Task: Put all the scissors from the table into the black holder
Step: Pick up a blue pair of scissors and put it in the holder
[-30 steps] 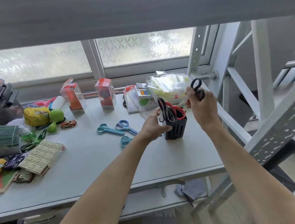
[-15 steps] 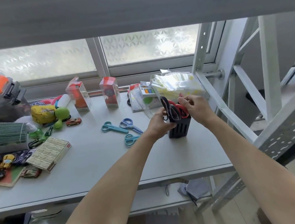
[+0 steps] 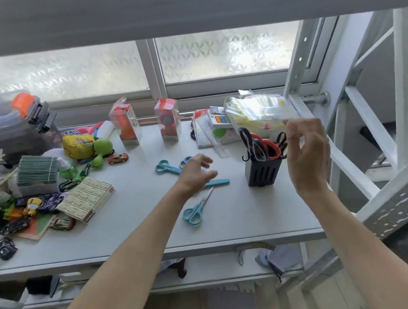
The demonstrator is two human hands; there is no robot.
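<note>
Your slotted black holder carries three scissors, three blue pairs lie on the table, and both your left hand and right hand hover open-fingered, empty.

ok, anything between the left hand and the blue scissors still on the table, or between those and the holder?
Nothing visible. The left hand hovers directly over the scissors with blue handles, partly hiding them; a second blue pair lies nearer. The bare table runs clear to the black holder, already crowded with scissors. The right hand is beside it, empty.
</note>
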